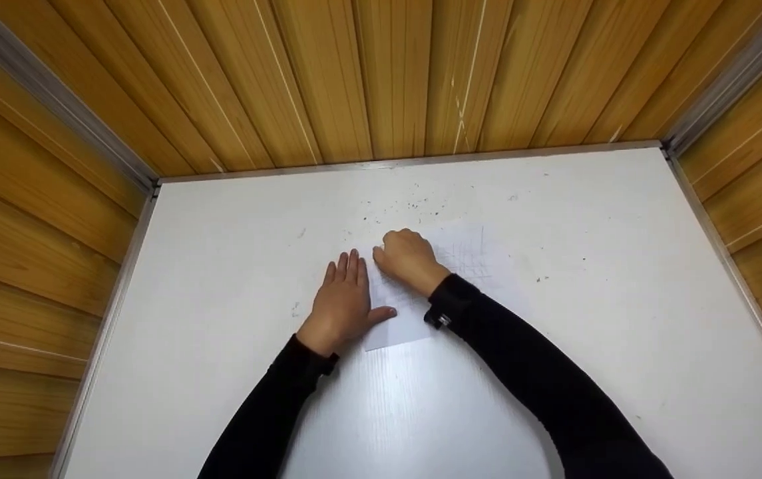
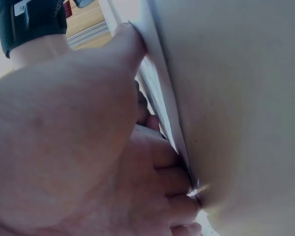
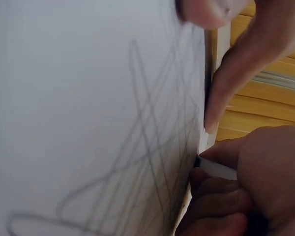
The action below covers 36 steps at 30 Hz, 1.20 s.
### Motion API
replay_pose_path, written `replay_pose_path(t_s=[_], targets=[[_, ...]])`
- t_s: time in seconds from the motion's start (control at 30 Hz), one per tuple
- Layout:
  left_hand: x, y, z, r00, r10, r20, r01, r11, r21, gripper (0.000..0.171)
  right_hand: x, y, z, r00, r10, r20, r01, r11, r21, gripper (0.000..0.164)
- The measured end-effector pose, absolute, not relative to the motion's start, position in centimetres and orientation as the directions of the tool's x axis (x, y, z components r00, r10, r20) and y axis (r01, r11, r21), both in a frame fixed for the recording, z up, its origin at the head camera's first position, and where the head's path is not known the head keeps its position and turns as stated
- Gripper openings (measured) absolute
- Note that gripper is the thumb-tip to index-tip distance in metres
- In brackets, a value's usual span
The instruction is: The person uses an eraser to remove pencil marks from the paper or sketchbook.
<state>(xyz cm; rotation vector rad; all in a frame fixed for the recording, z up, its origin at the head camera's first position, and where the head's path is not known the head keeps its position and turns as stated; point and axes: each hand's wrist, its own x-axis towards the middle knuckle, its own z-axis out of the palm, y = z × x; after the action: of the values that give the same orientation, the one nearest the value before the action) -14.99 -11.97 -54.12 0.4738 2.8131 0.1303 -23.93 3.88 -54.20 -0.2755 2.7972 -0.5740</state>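
A white sheet of paper (image 1: 414, 326) covered with grey pencil lines (image 3: 147, 118) lies on the table. My left hand (image 1: 342, 303) rests flat along the paper's left edge, fingers straight, with the thumb out over the sheet. Over the paper's upper left part, my right hand (image 1: 410, 258) is curled and pinches a small white eraser (image 3: 219, 170) with a blackened end. That dark end is right at the paper's surface in the right wrist view. Most of the eraser is hidden by the fingers.
Small dark crumbs (image 1: 414, 203) lie scattered on the white table (image 1: 234, 239) beyond the paper, with a few more to the right. Wood-patterned panels (image 1: 394, 80) in metal frames stand at the back and both sides.
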Motion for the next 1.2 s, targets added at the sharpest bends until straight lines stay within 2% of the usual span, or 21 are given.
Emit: replay_pose_path(t_s=[0.13, 0.27, 0.43, 0.57, 0.8, 0.97, 1.1, 1.2], targets=[[-15.1, -11.8, -54.0, -0.907, 0.317, -0.276, 0.303, 0.948, 0.094, 0.120, -24.3, 6.9, -54.2, -0.950, -0.222, -0.218, -0.108, 0.892, -0.440, 0.044], [-15.1, -11.6, -54.0, -0.910, 0.306, -0.281, 0.295, 0.952, 0.084, 0.120, -24.8, 13.0, -54.2, -0.957, -0.156, -0.243, -0.022, 0.877, -0.480, 0.053], [-15.2, -11.5, -54.0, -0.910, 0.307, -0.278, 0.295, 0.952, 0.086, 0.121, -25.3, 20.5, -53.7, -0.961, -0.055, -0.271, 0.079, 0.885, -0.459, 0.061], [-15.4, -11.7, -53.9, -0.912, 0.307, -0.271, 0.297, 0.952, 0.079, 0.121, -25.6, 22.6, -53.4, -0.961, -0.046, -0.271, 0.081, 0.894, -0.440, 0.060], [-15.6, -11.8, -54.1, -0.912, 0.308, -0.273, 0.298, 0.951, 0.079, 0.121, -25.5, 20.0, -52.7, -0.955, -0.089, -0.283, 0.057, 0.881, -0.469, 0.058], [-15.6, -12.1, -54.1, -0.914, 0.311, -0.262, 0.300, 0.951, 0.081, 0.120, -24.4, 13.4, -51.9, -0.934, -0.196, -0.300, -0.023, 0.869, -0.494, 0.051], [-15.5, -11.9, -54.0, -0.915, 0.315, -0.252, 0.299, 0.949, 0.102, 0.120, -23.9, 8.1, -52.1, -0.921, -0.281, -0.271, -0.137, 0.883, -0.449, 0.047], [-15.6, -11.6, -54.0, -0.914, 0.322, -0.248, 0.305, 0.947, 0.104, 0.120, -24.1, 6.1, -52.8, -0.921, -0.299, -0.251, -0.179, 0.894, -0.410, 0.044]])
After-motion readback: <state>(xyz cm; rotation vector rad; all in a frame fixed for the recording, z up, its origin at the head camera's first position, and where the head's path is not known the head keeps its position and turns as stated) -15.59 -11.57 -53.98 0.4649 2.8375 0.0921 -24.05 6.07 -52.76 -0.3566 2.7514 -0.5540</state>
